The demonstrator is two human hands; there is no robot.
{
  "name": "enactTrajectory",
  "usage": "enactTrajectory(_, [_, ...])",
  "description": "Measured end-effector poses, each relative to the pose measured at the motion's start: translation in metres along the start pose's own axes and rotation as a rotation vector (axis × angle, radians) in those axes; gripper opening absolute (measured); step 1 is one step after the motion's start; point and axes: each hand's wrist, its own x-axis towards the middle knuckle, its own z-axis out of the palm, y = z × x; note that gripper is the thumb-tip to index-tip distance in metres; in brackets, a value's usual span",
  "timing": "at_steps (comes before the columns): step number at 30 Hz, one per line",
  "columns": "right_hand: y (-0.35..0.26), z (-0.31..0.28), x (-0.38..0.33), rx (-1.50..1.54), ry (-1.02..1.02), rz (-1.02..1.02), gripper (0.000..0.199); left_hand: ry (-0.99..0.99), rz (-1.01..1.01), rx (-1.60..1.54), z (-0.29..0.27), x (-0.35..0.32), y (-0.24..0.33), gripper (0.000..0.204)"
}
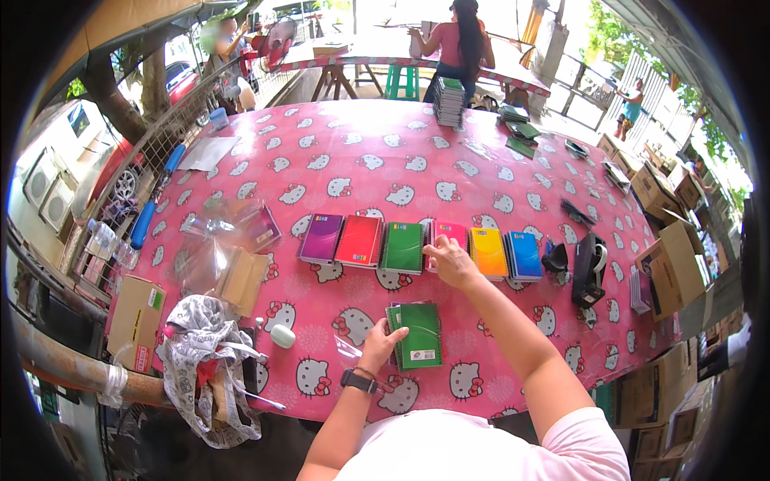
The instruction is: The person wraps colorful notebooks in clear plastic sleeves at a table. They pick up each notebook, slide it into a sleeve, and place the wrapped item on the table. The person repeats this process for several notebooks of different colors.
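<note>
A row of spiral notebooks lies across the table: purple [321, 238], red [358, 240], green [403, 247], pink [446, 233], yellow [488, 252] and blue [525, 255]. My right hand [454, 263] reaches over the pink one, its fingers pinched at the lower part and covering it. Close to my body, my left hand [382, 343] grips a small stack of notebooks by its left side, thumb on top. A green notebook [420, 333] with a white label tops that stack; edges of others show beneath it.
Right of the row sits a black tape dispenser [589, 271]. Clear plastic wrap [212, 252], a cloth bag [210, 353] and a carton [135, 323] are at left. Notebook stacks [450, 103] stand at the far edge, with a person [461, 44] beyond. Cardboard boxes [672, 268] line the right.
</note>
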Motion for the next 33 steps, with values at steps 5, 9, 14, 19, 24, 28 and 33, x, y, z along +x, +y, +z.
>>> enactTrajectory(5, [0.021,-0.007,-0.004,0.193,0.19,0.154,0.006,0.004,0.021,0.032,0.004,0.001,-0.004,0.042])
enactTrajectory(9, [0.033,-0.029,-0.024,0.442,0.576,0.33,0.013,0.032,0.035,-0.001,0.001,0.005,-0.011,0.052])
enactTrajectory(14, [-0.049,-0.022,-0.105,1.451,0.536,0.606,0.019,-0.04,-0.102,-0.277,-0.007,0.008,-0.015,0.058])
enactTrajectory(19, [-0.064,-0.009,-0.141,0.581,0.208,0.292,0.013,-0.015,-0.05,-0.131,0.002,0.0,0.005,0.051])
enactTrajectory(24, [0.02,-0.022,-0.086,-0.107,0.439,0.321,0.031,0.0,-0.062,-0.022,0.007,-0.006,0.022,0.045])
enactTrajectory(28, [0.073,0.013,-0.08,-0.237,0.2,0.266,0.041,0.039,-0.009,-0.006,0.005,0.003,0.002,0.045])
enactTrajectory(33, [0.071,-0.007,-0.08,-0.2,-0.012,0.198,0.03,0.022,-0.013,-0.045,0.006,-0.002,0.008,0.047])
